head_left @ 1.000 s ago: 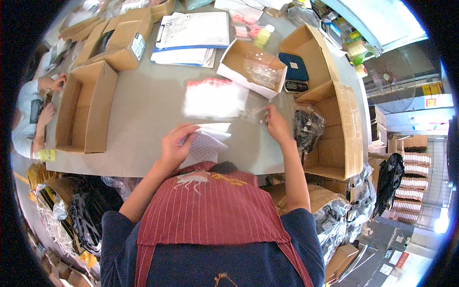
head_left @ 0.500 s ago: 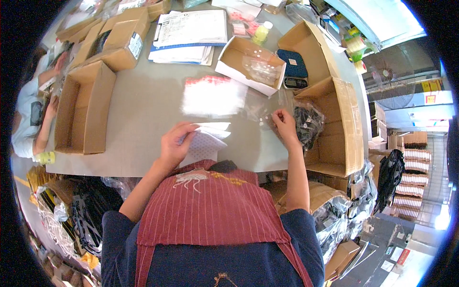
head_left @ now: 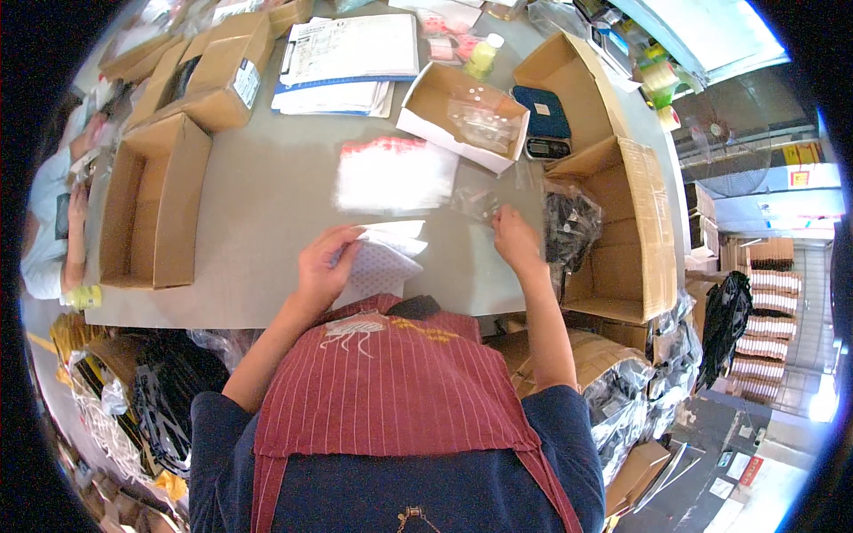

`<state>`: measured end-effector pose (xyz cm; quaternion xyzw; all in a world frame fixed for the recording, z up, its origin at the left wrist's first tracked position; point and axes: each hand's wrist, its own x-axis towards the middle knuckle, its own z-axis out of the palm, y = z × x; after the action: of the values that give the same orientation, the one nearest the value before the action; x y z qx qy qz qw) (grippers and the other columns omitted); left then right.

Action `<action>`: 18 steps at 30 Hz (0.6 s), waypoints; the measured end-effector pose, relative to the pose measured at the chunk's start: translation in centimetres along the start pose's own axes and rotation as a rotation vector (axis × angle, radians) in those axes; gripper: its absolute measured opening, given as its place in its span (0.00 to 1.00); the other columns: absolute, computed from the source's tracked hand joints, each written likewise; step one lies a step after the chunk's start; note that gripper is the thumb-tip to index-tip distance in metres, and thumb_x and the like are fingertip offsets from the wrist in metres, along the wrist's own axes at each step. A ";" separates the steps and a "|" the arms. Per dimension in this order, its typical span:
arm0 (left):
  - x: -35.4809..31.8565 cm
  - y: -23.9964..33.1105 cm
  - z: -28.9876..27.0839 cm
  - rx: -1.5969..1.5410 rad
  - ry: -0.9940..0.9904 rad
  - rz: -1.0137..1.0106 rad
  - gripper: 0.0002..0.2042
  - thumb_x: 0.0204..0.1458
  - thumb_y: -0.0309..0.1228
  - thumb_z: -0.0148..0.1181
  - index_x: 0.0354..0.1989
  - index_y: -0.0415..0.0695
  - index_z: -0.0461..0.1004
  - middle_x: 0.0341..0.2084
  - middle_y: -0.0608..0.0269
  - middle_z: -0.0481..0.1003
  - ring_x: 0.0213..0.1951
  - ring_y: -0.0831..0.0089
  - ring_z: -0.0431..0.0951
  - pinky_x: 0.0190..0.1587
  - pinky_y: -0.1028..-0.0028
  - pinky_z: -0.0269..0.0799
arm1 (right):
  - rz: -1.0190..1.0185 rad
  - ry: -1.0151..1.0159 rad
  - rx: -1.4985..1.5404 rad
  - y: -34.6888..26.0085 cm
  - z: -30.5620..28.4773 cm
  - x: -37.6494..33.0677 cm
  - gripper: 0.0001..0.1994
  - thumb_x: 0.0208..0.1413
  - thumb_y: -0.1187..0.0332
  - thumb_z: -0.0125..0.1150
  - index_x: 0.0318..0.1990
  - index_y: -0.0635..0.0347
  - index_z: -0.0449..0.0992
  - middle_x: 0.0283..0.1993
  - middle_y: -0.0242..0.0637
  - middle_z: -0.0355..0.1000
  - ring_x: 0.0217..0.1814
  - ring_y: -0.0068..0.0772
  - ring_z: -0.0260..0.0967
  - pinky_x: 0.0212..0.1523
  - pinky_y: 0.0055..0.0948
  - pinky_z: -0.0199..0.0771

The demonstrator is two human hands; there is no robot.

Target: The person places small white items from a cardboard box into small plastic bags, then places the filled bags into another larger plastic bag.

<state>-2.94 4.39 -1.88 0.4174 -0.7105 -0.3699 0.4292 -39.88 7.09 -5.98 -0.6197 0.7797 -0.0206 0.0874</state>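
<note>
Head view: right hand (head_left: 519,240) back beside clear bag (head_left: 471,203)

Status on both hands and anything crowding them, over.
Left hand: pinching dotted white paper. Right hand: at small clear bags, grip unclear. Close on its right: black bundle, open cardboard box.

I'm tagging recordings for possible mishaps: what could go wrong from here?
The left hand pinches the folded patterned sheets at their left side, so the loose right edges might splay or crease. The right hand is at the thin clear plastic on the table; it could slide away or be hard to separate. The bagged black items lie close beside that hand and might get knocked.
</note>
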 end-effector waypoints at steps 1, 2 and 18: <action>-0.2 -0.2 0.0 0.001 0.004 -0.004 0.08 0.52 0.18 0.60 0.40 0.37 0.79 0.40 0.54 0.80 0.41 0.66 0.81 0.44 0.73 0.76 | -0.005 -0.003 -0.001 -0.2 -0.5 0.0 0.12 0.58 0.61 0.56 0.43 0.59 0.73 0.41 0.50 0.74 0.44 0.58 0.72 0.46 0.50 0.73; -0.4 -0.5 0.0 -0.013 0.031 -0.016 0.08 0.52 0.18 0.60 0.41 0.37 0.79 0.40 0.54 0.80 0.41 0.67 0.80 0.44 0.73 0.75 | 0.047 0.018 0.076 -0.3 -1.3 0.0 0.15 0.57 0.59 0.59 0.46 0.59 0.71 0.43 0.49 0.73 0.44 0.58 0.71 0.46 0.50 0.71; 0.5 -0.4 -0.3 0.012 -0.056 0.000 0.09 0.52 0.18 0.60 0.41 0.38 0.79 0.41 0.54 0.80 0.42 0.66 0.80 0.45 0.72 0.75 | 0.156 0.169 1.112 -0.3 -8.8 8.3 0.10 0.59 0.64 0.59 0.38 0.62 0.74 0.27 0.35 0.75 0.25 0.24 0.69 0.27 0.26 0.68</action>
<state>-2.67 3.73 -1.97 0.4092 -0.7245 -0.3771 0.4066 -42.80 -1.72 1.82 -0.4171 0.6995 -0.4709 0.3390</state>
